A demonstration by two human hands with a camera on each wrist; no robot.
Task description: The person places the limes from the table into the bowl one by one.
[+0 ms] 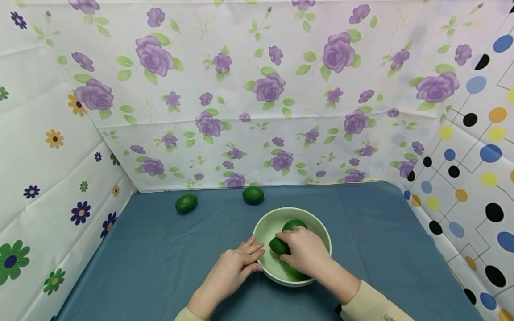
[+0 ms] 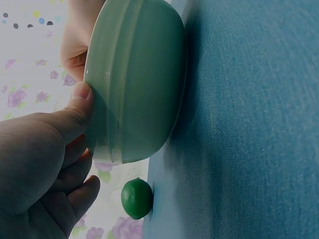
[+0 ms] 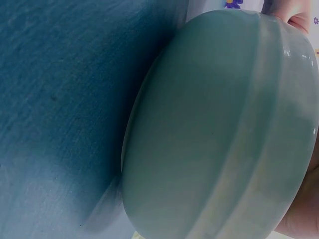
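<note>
A pale green bowl (image 1: 263, 223) stands on the blue cloth. My right hand (image 1: 307, 252) reaches into it and grips a dark green lime (image 1: 277, 246) between thumb and fingers. Two more limes lie in the bowl: one at the back (image 1: 295, 224), the other, partly hidden by the hand, at the front (image 1: 295, 272). At the bowl's left rim, my left hand (image 1: 234, 267) rests its extended fingers and thumb. The left wrist view shows that thumb (image 2: 82, 97) touching the rim. Only the bowl's outer side (image 3: 209, 124) fills most of the right wrist view.
Two limes lie on the cloth toward the back, one at left (image 1: 186, 203) and one behind the bowl (image 1: 253, 195). Floral sheets (image 1: 241, 147) close off the back and left; a dotted sheet (image 1: 462, 178) stands at right.
</note>
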